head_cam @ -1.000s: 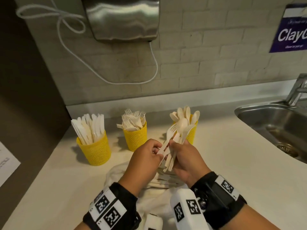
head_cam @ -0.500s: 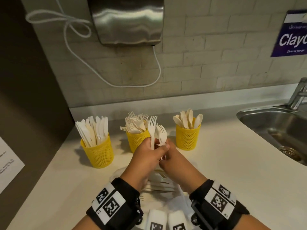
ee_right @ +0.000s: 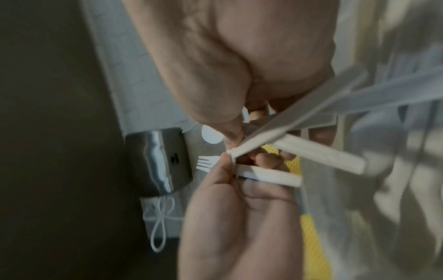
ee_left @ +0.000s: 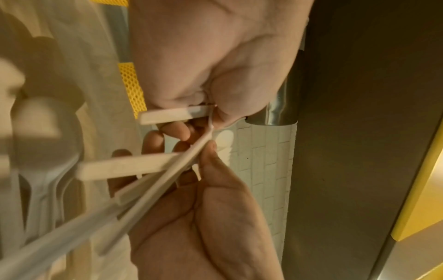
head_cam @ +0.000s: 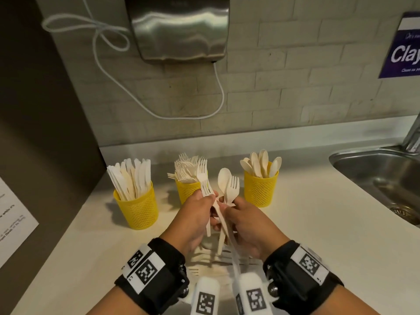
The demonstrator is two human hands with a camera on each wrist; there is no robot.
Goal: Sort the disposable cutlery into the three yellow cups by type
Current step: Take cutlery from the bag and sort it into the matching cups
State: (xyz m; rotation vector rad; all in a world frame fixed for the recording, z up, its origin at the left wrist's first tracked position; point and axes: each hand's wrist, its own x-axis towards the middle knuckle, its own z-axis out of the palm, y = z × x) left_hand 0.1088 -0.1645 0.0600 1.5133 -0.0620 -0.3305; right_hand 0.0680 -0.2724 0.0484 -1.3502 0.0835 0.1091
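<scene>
**Cutlery held upright between both hands, just in front of the middle cup**

The cutlery in hand is a fork point(head_cam: 203, 178), a spoon point(head_cam: 223, 178) and a second fork point(head_cam: 233, 189), all standing with heads up and handles pointing down toward the person, their long axes close to vertical and crossing low down. The left hand point(head_cam: 193, 220) has thumb and fingers pinched on the first fork's handle, tines rising above the knuckles in front of the fork cup point(head_cam: 187, 189). The right hand point(head_cam: 246, 226) has its fingers curled around the handles of the spoon and second fork, plus at least one more handle I cannot identify; their heads stand clear above its fingertips. In the left wrist view the handles point(ee_left: 134, 168) cross between the two thumbs.

Left of the fork cup stands the knife cup point(head_cam: 138, 208), blades up; right of it the spoon cup point(head_cam: 260, 189), bowls up. In front of the fork cup, under the hands, more unsorted cutlery point(head_cam: 211, 258) lies on a white cloth point(head_cam: 202, 272) on the counter point(head_cam: 318, 235).
</scene>
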